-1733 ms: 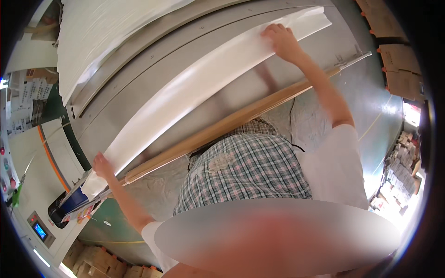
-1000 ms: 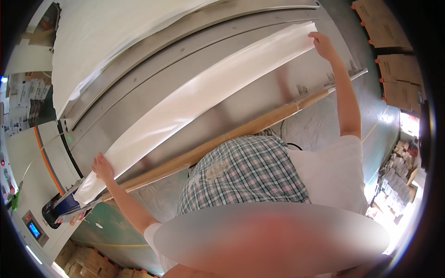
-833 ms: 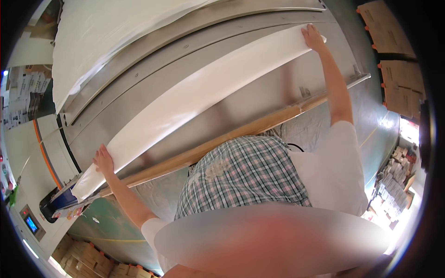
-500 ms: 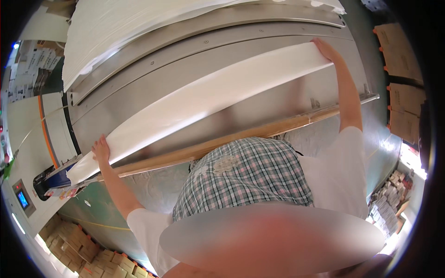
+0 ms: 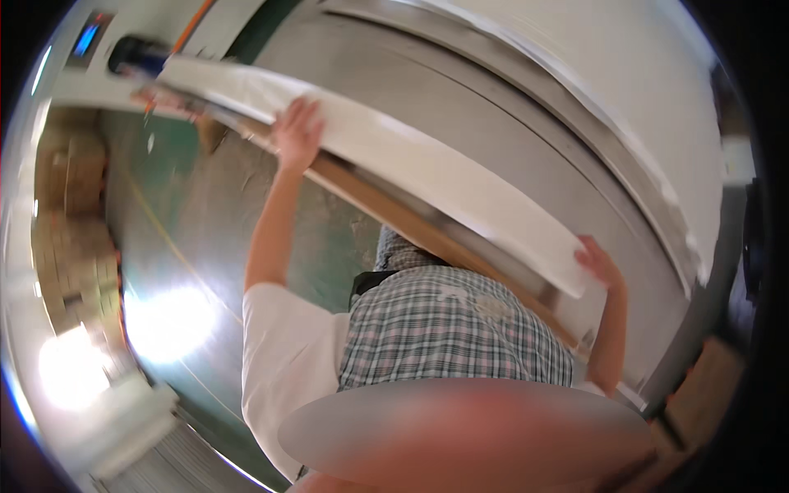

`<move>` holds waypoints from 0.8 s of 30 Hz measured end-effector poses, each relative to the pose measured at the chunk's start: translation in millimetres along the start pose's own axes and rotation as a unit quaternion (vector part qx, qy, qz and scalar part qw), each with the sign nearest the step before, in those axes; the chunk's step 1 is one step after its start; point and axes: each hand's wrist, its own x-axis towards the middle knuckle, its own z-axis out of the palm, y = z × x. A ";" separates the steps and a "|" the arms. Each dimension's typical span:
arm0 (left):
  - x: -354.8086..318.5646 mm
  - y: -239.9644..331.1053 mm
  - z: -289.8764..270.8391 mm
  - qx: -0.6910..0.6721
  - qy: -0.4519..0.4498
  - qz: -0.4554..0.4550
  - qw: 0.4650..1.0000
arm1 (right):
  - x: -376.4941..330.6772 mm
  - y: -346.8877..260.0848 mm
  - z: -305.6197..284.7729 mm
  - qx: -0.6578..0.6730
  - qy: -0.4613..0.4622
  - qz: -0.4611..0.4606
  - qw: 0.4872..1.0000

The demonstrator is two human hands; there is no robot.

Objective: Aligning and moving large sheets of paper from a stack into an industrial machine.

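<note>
A long white strip of what looks like layered paper (image 5: 436, 164) slants across a grey metal table (image 5: 625, 222), from upper left to lower right. My left hand (image 5: 297, 134) lies on its near side towards the left, fingers spread. At the strip's right end, my right hand (image 5: 598, 261) has its fingers bent around the far corner; they are somewhat blurred. The strip's left end reaches a dark blue and black opening (image 5: 144, 59) on a white machine. What lies under the strip is hidden.
A brown bar (image 5: 394, 205) runs along the table's near edge, close to my body. Behind a raised metal rail (image 5: 526, 62) lies a broad white sheet (image 5: 608, 49). The machine carries a small lit screen (image 5: 87, 38). Boxes (image 5: 78, 238) are stacked beyond the green floor at left.
My view has swung left. The strip has shifted left along the table towards the machine. My left hand now sits farther from the strip's left end; my right hand stays at its right end.
</note>
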 end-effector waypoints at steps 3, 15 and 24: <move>-1.4 6.3 -0.5 -0.008 0.025 -0.013 1.000 | 47.4 -21.7 27.5 0.017 -0.030 -0.073 0.997; -4.4 9.9 -22.3 -0.089 0.035 0.007 0.995 | 168.7 -204.8 139.2 0.054 -0.111 -0.142 0.982; 3.3 -5.3 -44.5 -0.278 -0.076 0.152 0.946 | 264.9 -309.7 220.7 0.024 0.104 -0.309 0.945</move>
